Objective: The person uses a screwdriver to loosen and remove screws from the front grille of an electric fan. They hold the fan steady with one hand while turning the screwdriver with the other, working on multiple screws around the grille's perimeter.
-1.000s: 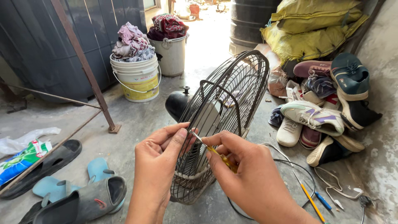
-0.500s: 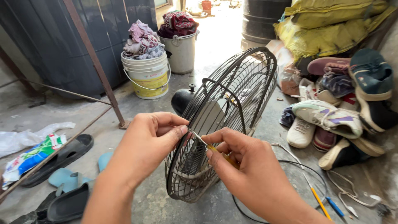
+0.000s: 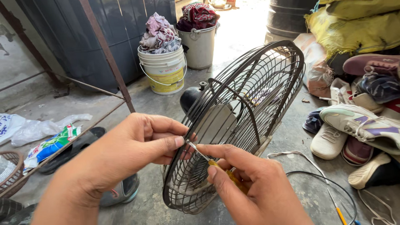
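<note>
Left hand (image 3: pixel 137 146) pinches the fan guard (image 3: pixel 246 121) rim, right hand (image 3: pixel 250 183) pinches a screwdriver (image 3: pixel 208 160) against it; green-blue packet (image 3: pixel 54 143) lies at 9 o'clock.

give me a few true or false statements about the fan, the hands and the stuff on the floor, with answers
1. The right hand holds a yellow-handled screwdriver at the rim of the dark wire fan guard. True.
2. The left hand rests flat on the floor. False: its fingers pinch the guard's rim beside the screwdriver tip.
3. The white plastic bucket with a yellow label is full of crumpled cloth. True.
4. The fan guard lies flat on the floor. False: it stands on edge, tilted.
5. A heap of shoes lies to the left of the fan. False: it lies to the right.
</note>
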